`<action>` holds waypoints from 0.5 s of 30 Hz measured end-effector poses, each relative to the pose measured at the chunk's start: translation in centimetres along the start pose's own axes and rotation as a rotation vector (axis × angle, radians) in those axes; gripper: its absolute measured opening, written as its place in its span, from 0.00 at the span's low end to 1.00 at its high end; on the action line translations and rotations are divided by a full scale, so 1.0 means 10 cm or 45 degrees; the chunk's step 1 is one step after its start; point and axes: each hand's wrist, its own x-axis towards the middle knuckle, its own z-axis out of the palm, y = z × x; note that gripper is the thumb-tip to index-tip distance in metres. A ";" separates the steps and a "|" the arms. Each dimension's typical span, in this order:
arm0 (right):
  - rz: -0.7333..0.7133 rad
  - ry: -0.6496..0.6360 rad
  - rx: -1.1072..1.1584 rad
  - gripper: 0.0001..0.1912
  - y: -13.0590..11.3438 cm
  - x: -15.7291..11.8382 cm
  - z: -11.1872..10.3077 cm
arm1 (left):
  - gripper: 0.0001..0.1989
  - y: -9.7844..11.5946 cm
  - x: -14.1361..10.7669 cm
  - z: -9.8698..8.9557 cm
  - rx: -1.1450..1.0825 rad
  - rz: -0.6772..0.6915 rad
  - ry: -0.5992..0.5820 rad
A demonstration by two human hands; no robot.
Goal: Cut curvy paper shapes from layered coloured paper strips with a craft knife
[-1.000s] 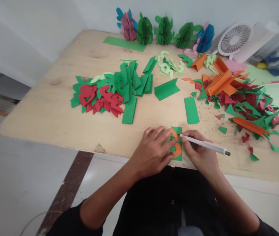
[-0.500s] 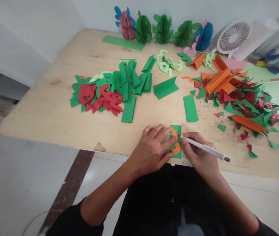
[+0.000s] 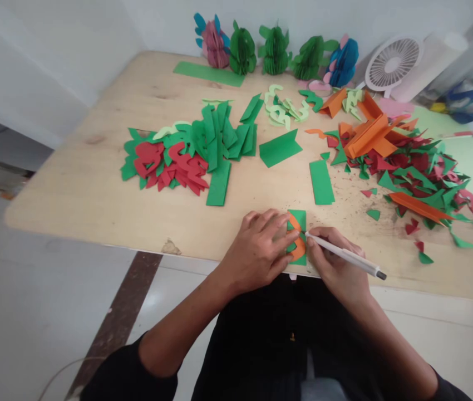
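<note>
My left hand (image 3: 257, 250) lies with its fingers spread, fingertips on an orange curved paper shape (image 3: 299, 248) that rests on a green paper rectangle (image 3: 299, 215) at the table's front edge. In my right hand (image 3: 339, 259) is a white pen (image 3: 347, 254), its tip at the right edge of the orange shape. Green folded strips (image 3: 220, 139) and red cut-out shapes (image 3: 186, 164) are piled on the left. Two single green pieces, one folded (image 3: 280, 148) and one rectangular (image 3: 321, 182), lie beyond my hands.
A heap of red and green scraps (image 3: 424, 172) with orange folded pieces (image 3: 372, 133) covers the right side. Along the wall stand several paper figures (image 3: 275, 53) and a white fan (image 3: 394, 62). Light-green cut-outs (image 3: 280, 114) lie mid-table.
The pen's top end has shifted slightly in my right hand, while its tip stays near the orange shape. My left hand keeps its place on the paper; the whole view has moved a little.
</note>
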 end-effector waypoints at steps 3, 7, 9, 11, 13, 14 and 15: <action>-0.026 -0.002 -0.008 0.02 0.00 -0.01 0.00 | 0.20 0.00 0.00 0.00 0.000 -0.004 0.002; -0.024 0.000 -0.008 0.02 0.00 -0.01 0.00 | 0.20 0.00 -0.01 0.01 0.005 -0.001 0.005; -0.007 -0.005 -0.007 0.02 0.00 -0.01 0.00 | 0.20 0.00 -0.01 0.01 0.010 -0.002 0.001; 0.009 -0.007 -0.003 0.03 0.00 -0.01 0.00 | 0.21 0.00 -0.01 0.01 0.013 -0.005 0.000; 0.028 -0.011 0.006 0.03 0.00 -0.01 0.00 | 0.20 0.01 -0.01 0.00 0.014 -0.007 -0.003; 0.038 -0.015 0.010 0.03 -0.01 -0.01 0.00 | 0.20 0.01 -0.01 0.00 0.014 -0.007 -0.006; 0.048 -0.021 0.013 0.04 -0.01 -0.01 0.00 | 0.20 0.01 -0.01 0.00 0.014 -0.007 -0.010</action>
